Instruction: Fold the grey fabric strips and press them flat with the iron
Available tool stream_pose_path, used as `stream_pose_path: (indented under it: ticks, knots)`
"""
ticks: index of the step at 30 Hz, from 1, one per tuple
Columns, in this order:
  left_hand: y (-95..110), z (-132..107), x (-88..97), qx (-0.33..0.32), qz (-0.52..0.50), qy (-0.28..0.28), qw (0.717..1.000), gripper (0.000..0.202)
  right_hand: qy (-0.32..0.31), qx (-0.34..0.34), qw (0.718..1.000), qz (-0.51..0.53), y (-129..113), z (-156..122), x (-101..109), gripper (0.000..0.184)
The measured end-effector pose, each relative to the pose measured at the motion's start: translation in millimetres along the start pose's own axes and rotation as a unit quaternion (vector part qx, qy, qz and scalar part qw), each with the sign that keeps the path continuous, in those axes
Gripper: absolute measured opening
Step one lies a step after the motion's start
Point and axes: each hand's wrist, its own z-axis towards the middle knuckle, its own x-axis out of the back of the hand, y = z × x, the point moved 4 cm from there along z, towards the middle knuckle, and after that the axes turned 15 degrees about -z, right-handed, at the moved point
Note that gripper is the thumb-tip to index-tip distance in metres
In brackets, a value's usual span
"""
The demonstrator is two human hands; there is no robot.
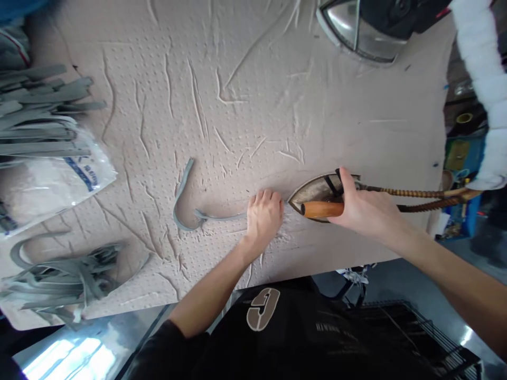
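Note:
A narrow grey fabric strip [222, 217] lies on the ironing table, its far-left end curling upward. My left hand [264, 216] is closed over the strip, fingers curled down against the surface. Just right of it, the tip of a steam iron [315, 191] meets the strip where it comes out of my fist. My right hand [362, 208] grips the iron's wooden handle [321, 209], with the thumb up near the dark bracket. What lies under the iron's soleplate is hidden.
A heap of grey strips [79, 274] sits at the lower left, with more strips [39, 116] on a plastic bag [51, 184] above. Another iron [360, 31] stands at the top right. Hoses [420, 194] run right to a white-wrapped pipe [485, 89]. The table cover [245, 126] is wrinkled.

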Motion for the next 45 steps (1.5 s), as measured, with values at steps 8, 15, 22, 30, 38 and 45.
stream_pose_path:
  ticks: [8,15,22,30,38,45]
  knots:
    - [-15,-2,7.4,0.020,-0.065,-0.010,0.998,0.014,0.047,0.028,0.998,-0.008,-19,4,0,0.107]
    - [-51,-14,30.4,0.037,-0.142,0.002,0.989,0.016,0.048,0.016,0.999,0.014,-25,2,5,0.114]
    - [-59,-23,32.5,0.043,-0.103,0.021,0.994,0.016,-0.006,0.012,1.000,0.013,-33,6,11,0.120]
    - [-75,-32,44.1,0.068,-0.111,0.015,0.991,0.014,0.024,0.048,0.998,0.017,-66,7,32,0.112]
    - [-99,-44,64.3,0.098,-0.176,0.025,0.979,0.010,0.023,0.049,0.998,0.011,-67,6,33,0.114]
    - [-100,-48,65.0,0.083,-0.113,0.035,0.990,0.012,0.025,0.100,0.994,0.047,-104,9,55,0.114]
